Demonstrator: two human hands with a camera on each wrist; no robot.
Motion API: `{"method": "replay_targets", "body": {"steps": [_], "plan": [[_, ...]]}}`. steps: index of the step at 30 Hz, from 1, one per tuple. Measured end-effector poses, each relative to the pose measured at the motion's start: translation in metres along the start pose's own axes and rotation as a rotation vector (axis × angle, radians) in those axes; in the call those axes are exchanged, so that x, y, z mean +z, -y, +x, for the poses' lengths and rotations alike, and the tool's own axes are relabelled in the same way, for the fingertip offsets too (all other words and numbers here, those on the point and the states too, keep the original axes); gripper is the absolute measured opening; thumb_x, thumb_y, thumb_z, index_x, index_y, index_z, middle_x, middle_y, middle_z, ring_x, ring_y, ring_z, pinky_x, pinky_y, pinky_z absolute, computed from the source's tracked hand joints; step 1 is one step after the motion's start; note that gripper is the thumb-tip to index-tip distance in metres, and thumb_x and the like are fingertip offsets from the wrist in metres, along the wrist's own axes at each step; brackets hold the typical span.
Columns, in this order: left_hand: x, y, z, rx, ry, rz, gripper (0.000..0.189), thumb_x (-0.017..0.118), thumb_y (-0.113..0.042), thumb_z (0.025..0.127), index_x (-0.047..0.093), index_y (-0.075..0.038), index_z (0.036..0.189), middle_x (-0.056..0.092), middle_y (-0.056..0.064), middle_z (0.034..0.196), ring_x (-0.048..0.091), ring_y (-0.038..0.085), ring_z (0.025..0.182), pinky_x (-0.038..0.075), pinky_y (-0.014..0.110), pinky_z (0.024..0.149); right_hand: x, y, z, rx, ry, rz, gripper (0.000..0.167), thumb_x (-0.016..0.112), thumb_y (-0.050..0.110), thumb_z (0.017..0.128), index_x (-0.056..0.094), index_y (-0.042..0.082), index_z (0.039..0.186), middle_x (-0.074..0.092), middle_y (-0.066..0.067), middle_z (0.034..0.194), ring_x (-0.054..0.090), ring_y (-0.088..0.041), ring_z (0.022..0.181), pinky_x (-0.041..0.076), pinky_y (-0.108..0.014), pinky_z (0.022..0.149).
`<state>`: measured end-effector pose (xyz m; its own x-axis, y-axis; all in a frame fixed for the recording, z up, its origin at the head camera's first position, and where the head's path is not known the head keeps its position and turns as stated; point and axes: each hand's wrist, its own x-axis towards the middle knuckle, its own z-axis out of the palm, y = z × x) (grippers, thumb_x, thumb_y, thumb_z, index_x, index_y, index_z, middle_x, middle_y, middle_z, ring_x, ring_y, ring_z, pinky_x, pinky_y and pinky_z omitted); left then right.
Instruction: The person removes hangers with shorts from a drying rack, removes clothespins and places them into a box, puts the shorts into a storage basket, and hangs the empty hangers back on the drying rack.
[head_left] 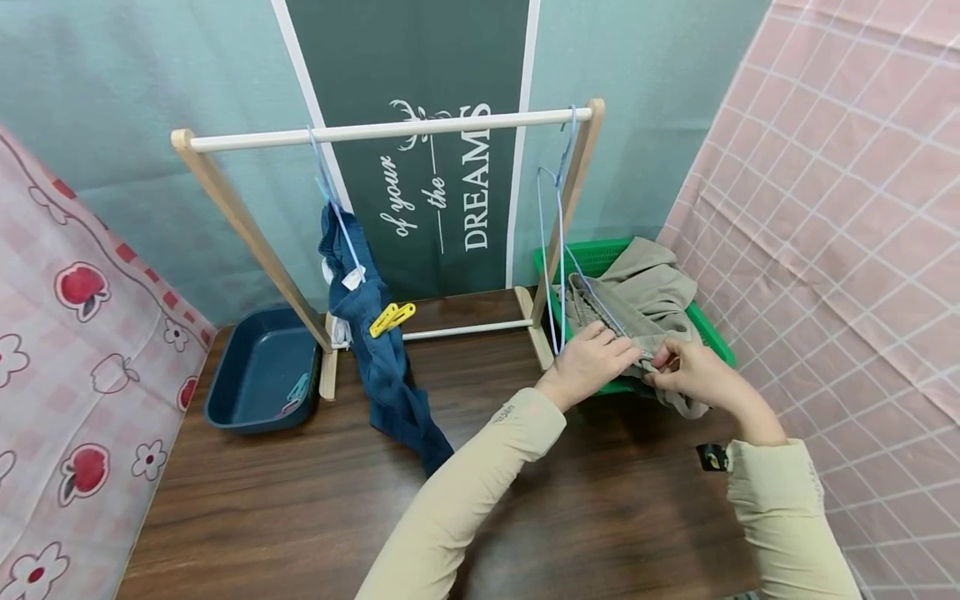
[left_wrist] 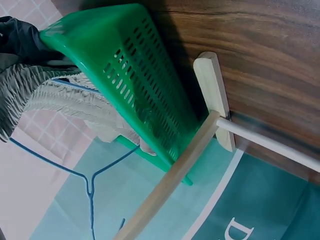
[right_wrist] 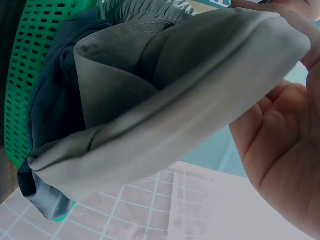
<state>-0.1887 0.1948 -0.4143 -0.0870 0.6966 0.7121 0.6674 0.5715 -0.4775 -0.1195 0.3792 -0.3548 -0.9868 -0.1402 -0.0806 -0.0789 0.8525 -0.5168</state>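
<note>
Khaki trousers [head_left: 656, 287] with a gathered elastic waistband lie partly in a green basket [head_left: 711, 333]. At the waistband's near edge, my left hand [head_left: 588, 365] grips the cloth; the left wrist view does not show this hand. My right hand [head_left: 697, 377] pinches the same edge farther right, its palm partly seen in the right wrist view. A light blue hanger [head_left: 561, 242] hangs from the rail's right end. Its lower part reaches into the waistband [left_wrist: 60, 97], where cloth hides some of it. Dark cloth [right_wrist: 57, 85] lies beside the trousers in the basket.
A wooden rack with a white rail [head_left: 450, 127] stands at the back. Blue trousers [head_left: 371, 308] hang on its left side by another hanger, with yellow clothespins [head_left: 392, 319] clipped on. A dark blue basin [head_left: 262, 367] holds a few clothespins. A black tag [head_left: 712, 457] lies near my right sleeve.
</note>
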Motion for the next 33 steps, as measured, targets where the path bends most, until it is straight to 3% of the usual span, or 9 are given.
{"method": "replay_targets", "body": {"steps": [4,8,10,15,19,24,28,33], "plan": [[-0.004,0.003,0.000,-0.065,0.037,-0.031,0.040,0.029,-0.014,0.105,0.064,-0.031,0.094,0.064,-0.019,0.092,0.059,0.002,0.085,0.040,0.023,0.091,0.000,-0.001,0.000,-0.007,-0.007,-0.011,0.018,0.070,0.012,0.083,0.056,0.001,0.085,0.068,-0.010,0.079,0.058,-0.006,0.067,0.047,-0.022,0.057],[-0.010,0.010,0.001,-0.217,0.153,-0.140,0.019,0.046,-0.020,0.101,0.064,-0.026,0.096,0.067,-0.017,0.094,0.063,0.000,0.089,0.043,0.025,0.096,0.000,-0.005,-0.002,0.005,-0.011,-0.036,0.014,0.069,0.007,0.082,0.057,0.001,0.084,0.069,-0.012,0.080,0.060,-0.009,0.071,0.047,-0.022,0.058],[-0.011,0.013,0.001,-0.280,0.177,-0.193,0.013,0.051,-0.025,0.099,0.064,-0.024,0.097,0.069,-0.016,0.095,0.064,0.000,0.089,0.045,0.023,0.095,0.000,-0.007,-0.003,0.012,-0.011,-0.037,0.012,0.068,0.005,0.081,0.057,0.001,0.083,0.069,-0.012,0.080,0.061,-0.009,0.071,0.047,-0.022,0.058],[-0.012,0.011,-0.002,-0.338,0.200,-0.285,0.016,0.051,-0.030,0.098,0.065,-0.022,0.097,0.072,-0.014,0.093,0.066,0.000,0.084,0.051,0.015,0.080,0.003,-0.008,-0.003,0.015,-0.026,-0.039,0.011,0.067,0.005,0.081,0.057,0.001,0.082,0.067,-0.011,0.079,0.059,-0.008,0.070,0.047,-0.023,0.059],[-0.011,0.007,-0.009,-0.396,0.330,-0.339,0.014,0.051,-0.030,0.097,0.063,-0.022,0.099,0.071,-0.015,0.098,0.066,0.000,0.085,0.050,0.014,0.072,0.006,-0.005,0.001,0.019,-0.038,-0.046,0.010,0.066,0.007,0.080,0.057,0.002,0.082,0.067,-0.011,0.079,0.057,-0.009,0.069,0.045,-0.025,0.060],[-0.006,0.008,-0.019,-0.416,0.446,-0.345,0.013,0.052,-0.027,0.096,0.063,-0.023,0.104,0.069,-0.016,0.105,0.065,0.000,0.089,0.048,0.015,0.068,0.006,-0.006,0.002,0.018,-0.042,-0.043,0.009,0.064,0.005,0.081,0.056,0.002,0.082,0.067,-0.011,0.079,0.057,-0.009,0.069,0.045,-0.023,0.060],[-0.004,0.005,-0.024,-0.389,0.432,-0.313,0.013,0.051,-0.025,0.100,0.062,-0.022,0.095,0.069,-0.014,0.089,0.063,0.002,0.076,0.045,0.015,0.060,0.004,-0.007,0.002,0.015,-0.043,-0.035,0.009,0.064,0.006,0.081,0.056,0.002,0.083,0.067,-0.011,0.081,0.056,-0.008,0.070,0.046,-0.023,0.060],[-0.004,-0.016,-0.029,-0.339,0.389,-0.292,0.022,0.048,-0.025,0.100,0.061,-0.021,0.084,0.066,-0.012,0.076,0.062,0.004,0.067,0.046,0.015,0.055,0.005,-0.007,0.002,0.015,-0.047,-0.034,0.010,0.065,0.006,0.081,0.056,0.002,0.083,0.066,-0.011,0.080,0.056,-0.008,0.070,0.046,-0.024,0.061]]}}
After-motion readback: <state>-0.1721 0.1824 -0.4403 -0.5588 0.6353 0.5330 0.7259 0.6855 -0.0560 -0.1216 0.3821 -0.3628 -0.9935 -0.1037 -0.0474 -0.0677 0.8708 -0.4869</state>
